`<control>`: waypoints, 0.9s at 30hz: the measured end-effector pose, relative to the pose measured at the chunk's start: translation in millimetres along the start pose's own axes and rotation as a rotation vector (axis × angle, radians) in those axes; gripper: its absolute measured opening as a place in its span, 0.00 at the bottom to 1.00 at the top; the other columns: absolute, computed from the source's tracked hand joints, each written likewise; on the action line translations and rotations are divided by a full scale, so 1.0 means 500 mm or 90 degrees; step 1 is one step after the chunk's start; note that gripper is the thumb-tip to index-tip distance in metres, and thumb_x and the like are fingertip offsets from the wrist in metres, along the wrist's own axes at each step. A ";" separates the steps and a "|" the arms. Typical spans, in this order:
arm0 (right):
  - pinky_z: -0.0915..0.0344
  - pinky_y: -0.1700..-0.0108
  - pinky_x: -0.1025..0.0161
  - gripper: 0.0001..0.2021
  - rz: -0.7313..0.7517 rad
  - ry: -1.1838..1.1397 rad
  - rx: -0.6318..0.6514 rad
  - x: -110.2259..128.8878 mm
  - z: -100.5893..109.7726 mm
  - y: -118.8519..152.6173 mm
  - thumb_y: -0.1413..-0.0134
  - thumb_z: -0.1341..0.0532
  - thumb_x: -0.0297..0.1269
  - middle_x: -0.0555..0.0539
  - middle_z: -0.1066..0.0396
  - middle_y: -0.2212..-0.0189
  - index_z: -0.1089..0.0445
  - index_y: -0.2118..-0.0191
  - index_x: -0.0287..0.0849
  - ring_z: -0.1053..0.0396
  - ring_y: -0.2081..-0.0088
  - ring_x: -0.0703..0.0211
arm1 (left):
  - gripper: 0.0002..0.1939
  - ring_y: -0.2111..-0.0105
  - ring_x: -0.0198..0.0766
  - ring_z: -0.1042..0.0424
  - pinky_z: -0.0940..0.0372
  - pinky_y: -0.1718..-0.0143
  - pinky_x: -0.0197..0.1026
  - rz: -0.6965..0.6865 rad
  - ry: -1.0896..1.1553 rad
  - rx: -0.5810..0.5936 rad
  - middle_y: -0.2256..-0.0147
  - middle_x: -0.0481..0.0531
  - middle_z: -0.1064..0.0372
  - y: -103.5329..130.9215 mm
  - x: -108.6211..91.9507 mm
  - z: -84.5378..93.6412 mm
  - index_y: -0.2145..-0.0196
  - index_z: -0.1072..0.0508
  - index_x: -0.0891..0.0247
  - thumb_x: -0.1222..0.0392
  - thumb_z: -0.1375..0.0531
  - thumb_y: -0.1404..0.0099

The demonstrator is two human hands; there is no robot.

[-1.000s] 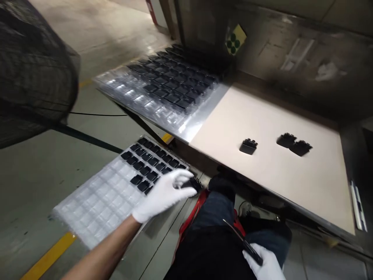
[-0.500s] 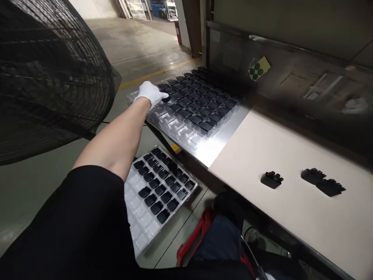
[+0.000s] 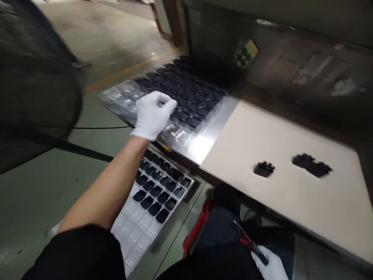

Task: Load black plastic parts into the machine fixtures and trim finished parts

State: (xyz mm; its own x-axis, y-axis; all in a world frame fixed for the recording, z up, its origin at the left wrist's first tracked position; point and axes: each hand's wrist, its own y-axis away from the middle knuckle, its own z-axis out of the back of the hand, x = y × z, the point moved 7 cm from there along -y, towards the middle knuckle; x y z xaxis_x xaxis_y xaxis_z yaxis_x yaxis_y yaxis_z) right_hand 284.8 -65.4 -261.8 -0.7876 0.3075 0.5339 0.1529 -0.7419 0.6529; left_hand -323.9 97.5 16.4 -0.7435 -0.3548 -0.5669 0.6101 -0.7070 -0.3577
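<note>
White-gloved, my left hand (image 3: 154,113) is over the near side of the clear tray (image 3: 116,97) filled partly with black parts (image 3: 192,121). Its thumb and forefinger are pinched together; what they hold, if anything, is hidden. My right hand (image 3: 271,264), also gloved, is low at the bottom edge, wrapped round the dark handle of a thin metal tool (image 3: 259,252). One black part (image 3: 264,169) stands on the beige board (image 3: 233,144), and two more (image 3: 311,165) lie touching each other to its right.
Below the table a second tray (image 3: 134,229) of black parts is near the floor. A large fan (image 3: 35,85) fills the left side. A red stool (image 3: 194,233) is beside my legs, and a yellow card (image 3: 247,52) with green dots is at the back.
My left hand has drawn back from the tray's far left side towards me, its thumb and forefinger now together. My right hand has come further into view with the tool.
</note>
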 end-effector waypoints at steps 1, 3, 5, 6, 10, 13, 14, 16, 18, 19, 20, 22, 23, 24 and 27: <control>0.26 0.45 0.56 0.22 0.024 0.001 0.017 0.014 -0.007 0.006 0.47 0.38 0.55 0.41 0.16 0.58 0.17 0.58 0.43 0.19 0.51 0.41 | 0.14 0.53 0.43 0.23 0.30 0.45 0.45 -0.060 0.078 0.071 0.53 0.51 0.21 0.064 -0.065 -0.033 0.52 0.21 0.62 0.51 0.38 0.28; 0.27 0.49 0.57 0.18 0.060 0.015 0.026 0.039 -0.012 0.022 0.42 0.40 0.50 0.42 0.17 0.60 0.19 0.60 0.42 0.20 0.56 0.45 | 0.26 0.47 0.48 0.23 0.30 0.41 0.49 -0.196 0.202 0.268 0.45 0.55 0.23 0.194 -0.199 -0.109 0.43 0.24 0.61 0.47 0.32 0.34; 0.28 0.54 0.58 0.15 0.073 0.022 0.010 0.049 -0.009 0.040 0.41 0.40 0.46 0.43 0.18 0.64 0.20 0.63 0.42 0.22 0.61 0.49 | 0.41 0.37 0.57 0.31 0.36 0.34 0.55 -0.290 0.252 0.402 0.36 0.62 0.30 0.292 -0.307 -0.180 0.35 0.30 0.62 0.45 0.26 0.41; 0.29 0.55 0.58 0.13 0.074 0.020 -0.003 0.047 -0.006 0.050 0.41 0.39 0.45 0.44 0.19 0.65 0.21 0.64 0.42 0.23 0.62 0.50 | 0.46 0.34 0.61 0.34 0.39 0.32 0.58 -0.314 0.251 0.437 0.35 0.65 0.32 0.321 -0.348 -0.215 0.34 0.32 0.64 0.45 0.24 0.45; 0.29 0.51 0.58 0.13 0.071 -0.021 -0.044 0.005 -0.001 0.094 0.39 0.40 0.44 0.44 0.19 0.62 0.21 0.61 0.42 0.22 0.59 0.49 | 0.28 0.41 0.63 0.29 0.36 0.37 0.61 -0.343 0.197 0.478 0.46 0.62 0.23 0.342 -0.443 -0.331 0.51 0.21 0.63 0.52 0.23 0.47; 0.28 0.48 0.57 0.15 0.066 -0.072 -0.063 -0.037 -0.003 0.116 0.39 0.39 0.45 0.43 0.18 0.60 0.19 0.58 0.42 0.20 0.56 0.47 | 0.13 0.50 0.56 0.24 0.31 0.43 0.55 -0.301 0.241 0.475 0.56 0.57 0.20 0.347 -0.454 -0.340 0.64 0.20 0.62 0.57 0.26 0.46; 0.27 0.47 0.56 0.15 0.067 -0.087 -0.068 -0.047 -0.003 0.120 0.40 0.38 0.45 0.42 0.18 0.59 0.18 0.57 0.42 0.20 0.56 0.47 | 0.12 0.53 0.53 0.23 0.30 0.46 0.53 -0.257 0.283 0.472 0.58 0.56 0.20 0.357 -0.447 -0.326 0.64 0.20 0.62 0.58 0.26 0.45; 0.26 0.47 0.56 0.15 0.077 -0.106 -0.073 -0.060 0.000 0.124 0.40 0.37 0.46 0.42 0.17 0.58 0.17 0.56 0.42 0.20 0.55 0.46 | 0.12 0.58 0.49 0.21 0.28 0.50 0.49 -0.151 0.375 0.475 0.61 0.53 0.19 0.399 -0.426 -0.282 0.62 0.19 0.62 0.57 0.27 0.43; 0.26 0.47 0.56 0.16 0.092 -0.116 -0.067 -0.066 0.009 0.124 0.39 0.37 0.47 0.42 0.17 0.57 0.17 0.55 0.43 0.19 0.54 0.45 | 0.14 0.59 0.47 0.21 0.28 0.50 0.48 -0.061 0.441 0.477 0.61 0.51 0.19 0.465 -0.401 -0.226 0.60 0.18 0.60 0.55 0.26 0.43; 0.25 0.47 0.57 0.16 0.102 -0.119 -0.060 -0.067 0.015 0.122 0.38 0.37 0.48 0.42 0.17 0.56 0.17 0.55 0.43 0.19 0.53 0.45 | 0.15 0.58 0.48 0.21 0.28 0.49 0.48 -0.030 0.457 0.478 0.59 0.51 0.19 0.505 -0.388 -0.200 0.59 0.18 0.60 0.54 0.25 0.43; 0.25 0.47 0.57 0.17 0.114 -0.120 -0.052 -0.067 0.022 0.119 0.38 0.37 0.49 0.42 0.17 0.56 0.17 0.54 0.44 0.19 0.53 0.45 | 0.16 0.56 0.48 0.21 0.28 0.48 0.48 -0.003 0.462 0.481 0.58 0.52 0.20 0.548 -0.373 -0.180 0.59 0.18 0.59 0.53 0.25 0.43; 0.25 0.46 0.59 0.18 0.143 -0.115 -0.055 -0.065 0.046 0.112 0.37 0.36 0.52 0.42 0.17 0.55 0.17 0.54 0.44 0.19 0.52 0.45 | 0.18 0.51 0.50 0.22 0.29 0.43 0.49 0.059 0.463 0.497 0.53 0.53 0.20 0.637 -0.338 -0.165 0.54 0.17 0.57 0.53 0.25 0.42; 0.24 0.46 0.59 0.19 0.159 -0.108 -0.065 -0.063 0.062 0.110 0.37 0.36 0.53 0.42 0.17 0.54 0.17 0.54 0.45 0.19 0.52 0.45 | 0.20 0.48 0.50 0.23 0.30 0.40 0.50 0.100 0.470 0.512 0.50 0.53 0.21 0.681 -0.316 -0.172 0.51 0.18 0.55 0.54 0.26 0.41; 0.24 0.46 0.59 0.19 0.174 -0.098 -0.076 -0.058 0.078 0.110 0.38 0.36 0.55 0.42 0.17 0.55 0.16 0.55 0.46 0.19 0.52 0.45 | 0.22 0.45 0.50 0.24 0.31 0.38 0.50 0.148 0.483 0.531 0.47 0.54 0.22 0.723 -0.293 -0.186 0.48 0.18 0.54 0.54 0.27 0.40; 0.26 0.45 0.57 0.20 0.211 -0.041 -0.113 -0.033 0.122 0.126 0.38 0.35 0.57 0.42 0.16 0.57 0.16 0.57 0.47 0.19 0.55 0.45 | 0.25 0.46 0.51 0.22 0.30 0.39 0.50 0.276 0.500 0.535 0.48 0.57 0.20 0.809 -0.224 -0.248 0.48 0.20 0.58 0.56 0.26 0.44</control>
State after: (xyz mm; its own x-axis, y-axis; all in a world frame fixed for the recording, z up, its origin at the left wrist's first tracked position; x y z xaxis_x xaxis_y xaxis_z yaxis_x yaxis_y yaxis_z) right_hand 344.1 -80.8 -196.8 -0.6731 0.0657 0.7366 0.2826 -0.8976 0.3383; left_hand 39.9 -73.0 -156.8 0.0205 -0.3994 -0.9166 0.1833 -0.8997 0.3961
